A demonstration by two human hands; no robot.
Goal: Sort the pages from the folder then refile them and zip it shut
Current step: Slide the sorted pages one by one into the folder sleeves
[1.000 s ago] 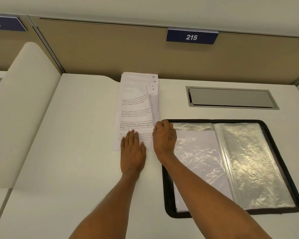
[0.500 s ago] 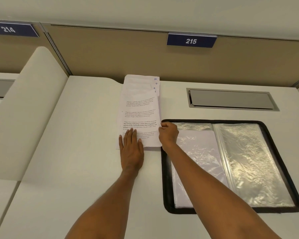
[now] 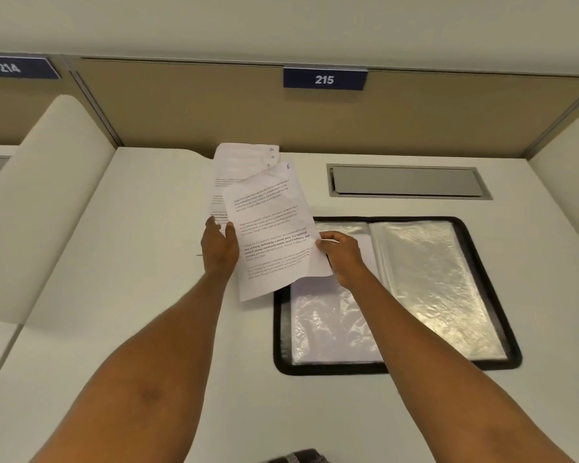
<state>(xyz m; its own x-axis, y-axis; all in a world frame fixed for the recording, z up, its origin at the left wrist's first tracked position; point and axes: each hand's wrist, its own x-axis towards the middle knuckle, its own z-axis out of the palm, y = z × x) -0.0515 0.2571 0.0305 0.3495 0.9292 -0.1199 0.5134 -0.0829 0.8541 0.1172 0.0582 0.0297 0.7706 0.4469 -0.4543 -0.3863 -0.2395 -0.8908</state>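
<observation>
Head view: at the far left a rounded cream divider (image 3: 47, 195) rises beside the pale counter (image 3: 131, 312), and above it on the tan back panel hangs a blue sign reading 214 (image 3: 9, 67). Toward the middle, a stack of printed pages (image 3: 244, 157) lies on the counter against the back panel, fanned so that handwritten numbers show at the top right corners. The left hand (image 3: 219, 247) is at the stack's near end, back to the camera, thumb against the left edge of a single page (image 3: 271, 235). Its fingers point up over the stack, and I cannot tell whether it actually grips that sheet. The page, marked 6 in its upper right corner, is raised off the counter, tilted and slightly curled, and its lower corner overlaps the folder. The right hand (image 3: 343, 253) pinches the page's right edge, thumb on the printed face and fingers curled behind. Above hangs a blue sign reading 215 (image 3: 325, 79). To the right lies the black-rimmed folder (image 3: 315, 369), unzipped and open flat on the counter, its clear plastic sleeves (image 3: 432, 285) crinkled and shining. Behind it a grey metal hatch (image 3: 408, 181) is set into the counter. A dark object (image 3: 298, 456) shows at the bottom edge, too cut off to identify.
</observation>
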